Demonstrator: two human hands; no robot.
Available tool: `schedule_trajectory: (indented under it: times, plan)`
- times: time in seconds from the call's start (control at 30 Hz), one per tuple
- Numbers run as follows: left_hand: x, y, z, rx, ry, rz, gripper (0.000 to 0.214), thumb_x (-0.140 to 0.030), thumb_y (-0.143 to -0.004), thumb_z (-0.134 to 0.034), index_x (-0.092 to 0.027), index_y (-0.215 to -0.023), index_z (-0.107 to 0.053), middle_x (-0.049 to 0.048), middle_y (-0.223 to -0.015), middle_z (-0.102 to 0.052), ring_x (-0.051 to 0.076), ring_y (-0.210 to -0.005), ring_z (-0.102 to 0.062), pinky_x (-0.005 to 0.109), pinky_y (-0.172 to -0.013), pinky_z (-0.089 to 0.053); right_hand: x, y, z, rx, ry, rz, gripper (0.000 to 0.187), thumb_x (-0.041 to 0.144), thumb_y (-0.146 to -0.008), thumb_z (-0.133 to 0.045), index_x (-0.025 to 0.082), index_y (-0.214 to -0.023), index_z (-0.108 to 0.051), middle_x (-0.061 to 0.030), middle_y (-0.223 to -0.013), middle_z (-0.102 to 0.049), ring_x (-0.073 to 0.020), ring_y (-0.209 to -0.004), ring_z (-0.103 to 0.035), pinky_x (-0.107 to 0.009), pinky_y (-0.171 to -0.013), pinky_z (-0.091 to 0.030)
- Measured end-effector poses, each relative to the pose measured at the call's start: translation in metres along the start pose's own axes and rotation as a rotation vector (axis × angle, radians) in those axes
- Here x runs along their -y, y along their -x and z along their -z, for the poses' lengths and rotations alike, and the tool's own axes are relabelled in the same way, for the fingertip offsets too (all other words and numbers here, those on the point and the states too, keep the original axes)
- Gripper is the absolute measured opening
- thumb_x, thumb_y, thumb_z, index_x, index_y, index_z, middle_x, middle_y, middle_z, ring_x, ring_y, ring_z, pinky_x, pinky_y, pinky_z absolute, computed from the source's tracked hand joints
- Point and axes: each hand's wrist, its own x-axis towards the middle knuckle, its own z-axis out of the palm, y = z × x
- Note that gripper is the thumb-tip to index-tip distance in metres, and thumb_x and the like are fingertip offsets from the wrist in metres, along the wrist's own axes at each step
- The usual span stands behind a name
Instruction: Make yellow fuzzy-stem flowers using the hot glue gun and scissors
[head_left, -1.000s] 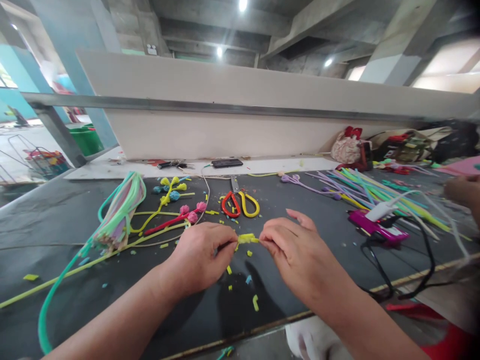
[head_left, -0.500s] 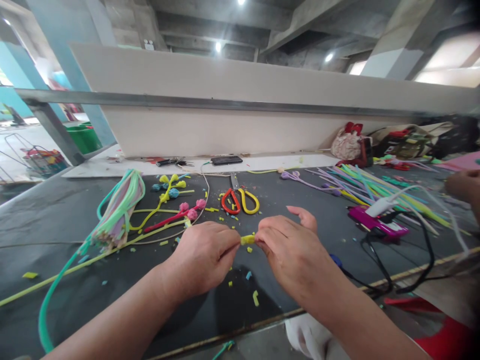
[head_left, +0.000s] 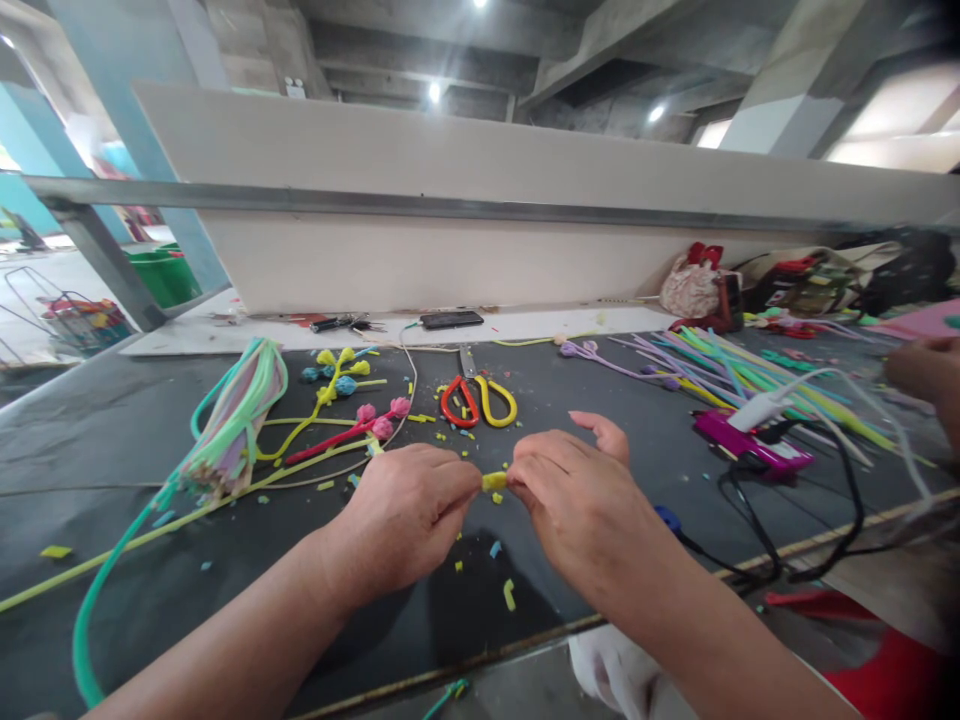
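Note:
Between my two hands, above the black table [head_left: 420, 640], a short stretch of soft yellow strip [head_left: 494, 481] shows. My left hand [head_left: 416, 515] pinches its left end. With thumb and fingers pressed together, my right hand [head_left: 574, 495] grips the other end; one finger sticks up. The rest of the strip is hidden in the hands. Just beyond them lie scissors [head_left: 478, 400] with one red and one yellow handle. To the left are a yellow-and-blue budded stem [head_left: 330, 390], a pink budded stem [head_left: 352, 430] and a tied bundle of pastel strands [head_left: 236, 415].
Yellow and blue scraps [head_left: 509, 595] litter the table. A phone [head_left: 452, 320] and keys [head_left: 346, 323] lie at the back. On the right are loose coloured strands [head_left: 705, 370], a purple device [head_left: 750, 445] with cables, and another person's hand [head_left: 926, 370].
The view has shifted very slightly. Both hands keep their hold on the yellow strip, with almost no visible movement.

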Motion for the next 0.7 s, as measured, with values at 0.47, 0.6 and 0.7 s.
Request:
schedule_trajectory:
  times: [0.47,0.6,0.7]
  plan:
    - [-0.0011,-0.0008,0.0015,0.017,-0.006,-0.033,0.017,-0.012,-0.079,-0.046,-0.018,-0.072,-0.059,0.0009,-0.064,-0.057,0.014,-0.061,-0.05,0.026,-0.057,-0.032,-0.0013,0.0,0.0015,0.058,0.019,0.001,0.023,0.006,-0.082,-0.048,0.022,-0.07,-0.059,0.0011,-0.079,-0.064,-0.016,-0.079,-0.056,-0.042,-0.098,-0.018]
    - [-0.0013,-0.0006,0.0012,0.02,0.025,-0.018,0.016,-0.011,-0.078,-0.047,-0.019,-0.075,-0.061,0.0011,-0.067,-0.059,0.015,-0.063,-0.051,0.026,-0.059,-0.033,-0.001,-0.0001,0.003,0.058,0.027,-0.01,0.021,0.006,-0.082,-0.049,0.021,-0.07,-0.058,0.0012,-0.079,-0.064,-0.0159,-0.078,-0.055,-0.043,-0.098,-0.018]
    - [-0.0011,-0.0009,0.001,0.018,0.052,-0.007,0.016,-0.011,-0.078,-0.048,-0.019,-0.077,-0.062,0.0012,-0.068,-0.06,0.015,-0.064,-0.052,0.025,-0.059,-0.034,-0.0006,0.0009,0.0029,0.061,0.039,-0.009,0.021,0.005,-0.08,-0.05,0.02,-0.069,-0.058,0.0015,-0.079,-0.063,-0.0158,-0.078,-0.055,-0.043,-0.099,-0.017]
